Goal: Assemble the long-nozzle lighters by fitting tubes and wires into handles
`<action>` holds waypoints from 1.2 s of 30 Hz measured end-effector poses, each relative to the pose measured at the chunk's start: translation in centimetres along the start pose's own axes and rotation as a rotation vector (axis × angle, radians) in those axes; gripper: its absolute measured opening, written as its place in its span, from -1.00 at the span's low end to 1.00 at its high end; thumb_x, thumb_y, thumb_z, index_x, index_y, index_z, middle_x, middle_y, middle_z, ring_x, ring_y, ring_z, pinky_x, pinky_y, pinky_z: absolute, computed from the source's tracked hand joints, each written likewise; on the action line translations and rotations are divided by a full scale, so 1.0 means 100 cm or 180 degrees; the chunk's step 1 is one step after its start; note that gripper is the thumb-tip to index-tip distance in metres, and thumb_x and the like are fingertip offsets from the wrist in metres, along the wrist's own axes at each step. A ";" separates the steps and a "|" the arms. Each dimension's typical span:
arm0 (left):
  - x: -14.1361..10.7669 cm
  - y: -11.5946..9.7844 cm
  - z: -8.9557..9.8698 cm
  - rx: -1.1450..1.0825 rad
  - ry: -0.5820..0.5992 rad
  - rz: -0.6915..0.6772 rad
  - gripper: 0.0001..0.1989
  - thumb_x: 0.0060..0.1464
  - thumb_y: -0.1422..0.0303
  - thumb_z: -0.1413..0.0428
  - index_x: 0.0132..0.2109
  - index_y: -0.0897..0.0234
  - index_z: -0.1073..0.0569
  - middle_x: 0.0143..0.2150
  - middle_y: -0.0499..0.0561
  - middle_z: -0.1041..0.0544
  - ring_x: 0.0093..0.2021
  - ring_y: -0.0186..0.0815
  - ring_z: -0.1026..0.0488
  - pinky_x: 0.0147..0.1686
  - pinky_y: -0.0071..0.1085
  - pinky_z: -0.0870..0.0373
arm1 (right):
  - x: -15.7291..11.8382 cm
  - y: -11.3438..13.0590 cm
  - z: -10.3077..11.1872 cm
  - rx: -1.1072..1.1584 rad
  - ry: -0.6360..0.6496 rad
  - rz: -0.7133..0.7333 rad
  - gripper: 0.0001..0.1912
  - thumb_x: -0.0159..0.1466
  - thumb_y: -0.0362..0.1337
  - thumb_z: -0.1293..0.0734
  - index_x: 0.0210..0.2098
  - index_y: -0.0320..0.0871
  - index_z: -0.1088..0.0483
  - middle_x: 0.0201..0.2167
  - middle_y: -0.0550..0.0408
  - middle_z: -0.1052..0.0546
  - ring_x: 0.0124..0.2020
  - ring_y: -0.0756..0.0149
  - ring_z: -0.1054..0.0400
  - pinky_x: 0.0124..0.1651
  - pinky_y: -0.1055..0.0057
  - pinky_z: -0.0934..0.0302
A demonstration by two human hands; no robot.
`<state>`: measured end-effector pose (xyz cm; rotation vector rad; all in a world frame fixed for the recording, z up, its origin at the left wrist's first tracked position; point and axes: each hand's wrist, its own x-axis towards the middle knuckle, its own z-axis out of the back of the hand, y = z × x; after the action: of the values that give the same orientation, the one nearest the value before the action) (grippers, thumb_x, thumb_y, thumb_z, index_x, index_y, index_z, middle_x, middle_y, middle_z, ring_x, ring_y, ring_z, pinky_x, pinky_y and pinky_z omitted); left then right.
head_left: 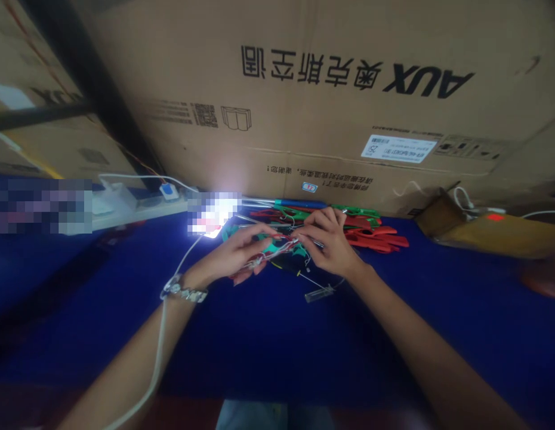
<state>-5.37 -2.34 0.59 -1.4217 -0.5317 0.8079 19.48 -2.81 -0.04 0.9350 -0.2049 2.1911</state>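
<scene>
My left hand (241, 254) is closed around a bundle of thin red and white wires (277, 249). The thumb and fingertips of my right hand (327, 242) pinch the right end of that bundle. A thin metallic tip shows above the right knuckles; I cannot make out what it belongs to. Under the hands lie green pieces (299, 249), partly hidden by the fingers. Just below them, a screwdriver (284, 267) with a black and yellow handle points toward a small clear strip (319, 294) on the blue cloth (259, 340).
Red and green plastic pieces (378, 237) are piled behind my right hand. A bright, blurred screen (215, 215) stands left, with a white cable (160, 340) crossing my left forearm. Behind are a power strip (156, 208) and a large cardboard box (304, 137); an open carton (487, 236) lies right.
</scene>
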 end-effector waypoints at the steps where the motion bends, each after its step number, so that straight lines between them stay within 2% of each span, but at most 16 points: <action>1: 0.000 0.000 0.001 -0.0033 0.0006 -0.0013 -0.72 0.33 0.16 -0.01 0.09 0.15 -0.30 -0.60 -0.17 -0.41 -0.82 -0.48 -0.20 -0.85 -0.61 -0.02 | 0.000 -0.001 0.001 0.0007 -0.0076 0.0011 -0.78 0.42 -0.21 -0.25 -0.20 -0.06 -0.55 -0.30 0.08 -0.44 -0.16 0.22 -0.23 -0.02 0.16 0.03; 8: -0.002 0.000 0.004 -0.0043 0.0048 0.0007 -0.71 0.31 0.14 -0.04 0.07 0.17 -0.31 -0.60 -0.17 -0.42 -0.81 -0.48 -0.23 -0.85 -0.62 -0.03 | -0.004 -0.006 -0.001 -0.0072 -0.0181 0.0025 -0.79 0.40 -0.19 -0.28 -0.17 0.04 -0.60 -0.31 0.09 -0.39 -0.16 0.20 -0.22 -0.02 0.15 0.02; 14: 0.001 0.002 -0.003 -0.0108 0.0008 -0.0051 -0.70 0.32 0.10 -0.01 0.06 0.15 -0.28 -0.58 -0.16 -0.44 -0.81 -0.46 -0.26 -0.85 -0.60 -0.03 | -0.003 -0.006 0.001 -0.0300 0.0075 -0.0208 -0.77 0.40 -0.15 -0.27 -0.12 0.15 -0.59 -0.25 0.09 -0.42 -0.07 0.15 -0.23 0.08 0.09 0.03; 16: 0.004 0.004 -0.006 -0.0151 -0.0046 -0.0134 -0.71 0.32 0.10 0.00 0.05 0.14 -0.27 -0.57 -0.16 -0.45 -0.81 -0.46 -0.26 -0.84 -0.59 -0.06 | 0.001 -0.004 0.003 -0.0424 0.0073 -0.0319 -0.77 0.40 -0.16 -0.28 -0.08 0.18 -0.57 -0.17 0.09 -0.45 0.05 0.10 -0.22 0.17 0.02 0.10; 19: 0.008 0.007 -0.010 -0.0224 -0.0187 -0.0215 -0.70 0.32 0.09 0.00 0.06 0.13 -0.24 -0.58 -0.18 -0.44 -0.81 -0.46 -0.26 -0.83 -0.59 -0.09 | 0.007 0.003 0.006 -0.0552 -0.0116 -0.0473 -0.75 0.38 -0.17 -0.30 0.01 0.18 -0.52 0.06 0.06 -0.41 0.25 -0.02 -0.10 0.27 -0.10 0.18; 22: 0.011 0.011 -0.014 -0.0221 -0.0307 -0.0266 -0.67 0.31 0.07 0.00 0.06 0.15 -0.23 -0.58 -0.18 -0.44 -0.81 -0.46 -0.26 -0.83 -0.60 -0.11 | 0.010 0.012 0.005 -0.0538 -0.0413 -0.0782 -0.62 0.33 -0.12 -0.34 0.14 0.08 -0.40 0.23 -0.07 -0.26 0.30 -0.13 -0.04 0.24 -0.13 0.07; 25: 0.014 0.014 -0.019 -0.0285 -0.0426 -0.0313 -0.64 0.31 0.05 0.00 0.07 0.16 -0.22 -0.58 -0.19 -0.43 -0.80 -0.45 -0.28 -0.83 -0.60 -0.13 | 0.010 0.018 -0.003 -0.0322 -0.0951 -0.1454 -0.49 0.22 -0.03 -0.43 0.08 -0.08 -0.34 0.10 -0.21 -0.31 0.16 -0.11 -0.18 0.15 -0.08 -0.09; 28: 0.017 0.018 -0.025 -0.0391 -0.0515 -0.0365 -0.60 0.29 0.01 0.00 0.09 0.15 -0.20 -0.57 -0.20 -0.44 -0.79 -0.43 -0.31 -0.83 -0.61 -0.14 | 0.010 0.018 -0.014 0.0415 -0.1285 -0.2236 -0.44 0.09 0.05 -0.50 -0.09 -0.12 -0.30 -0.18 -0.09 -0.43 -0.15 0.05 -0.33 -0.05 0.07 -0.26; 30: 0.018 0.020 -0.030 -0.0461 -0.0594 -0.0428 -0.59 0.28 -0.01 0.00 0.09 0.14 -0.20 -0.57 -0.19 -0.44 -0.80 -0.44 -0.30 -0.83 -0.61 -0.14 | 0.011 0.017 -0.022 0.1243 -0.1101 -0.2597 -0.49 0.08 0.12 -0.47 -0.21 -0.11 -0.33 -0.34 0.02 -0.47 -0.32 0.16 -0.35 -0.19 0.18 -0.30; 32: 0.020 0.021 -0.036 -0.0494 -0.0679 -0.0481 -0.59 0.28 -0.02 0.00 0.08 0.14 -0.19 -0.55 -0.19 -0.46 -0.80 -0.43 -0.31 -0.83 -0.61 -0.13 | 0.012 0.017 -0.029 0.1969 -0.0771 -0.2743 -0.53 0.14 0.19 -0.39 -0.36 -0.10 -0.37 -0.46 0.06 -0.50 -0.40 0.21 -0.37 -0.26 0.26 -0.30; 34: 0.021 0.021 -0.042 -0.0524 -0.0729 -0.0506 -0.59 0.28 -0.03 0.00 0.05 0.14 -0.17 -0.54 -0.17 -0.48 -0.75 -0.40 -0.37 -0.79 -0.59 -0.21 | 0.013 0.018 -0.035 0.2386 -0.0579 -0.2745 -0.50 0.19 0.23 -0.33 -0.48 -0.10 -0.39 -0.52 0.07 -0.51 -0.42 0.23 -0.39 -0.27 0.28 -0.30; 36: 0.022 0.021 -0.046 -0.0622 -0.0704 -0.0524 -0.61 0.27 -0.02 -0.01 0.00 0.15 -0.15 -0.51 -0.14 -0.51 -0.66 -0.35 -0.47 -0.69 -0.52 -0.35 | 0.014 0.019 -0.039 0.2589 -0.0599 -0.2775 -0.49 0.20 0.22 -0.33 -0.51 -0.11 -0.40 -0.53 0.09 -0.51 -0.45 0.25 -0.39 -0.29 0.29 -0.31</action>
<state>-0.86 -3.80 -2.26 -1.4519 -0.9064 0.8012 15.28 -1.80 -1.67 1.3219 0.9101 1.3272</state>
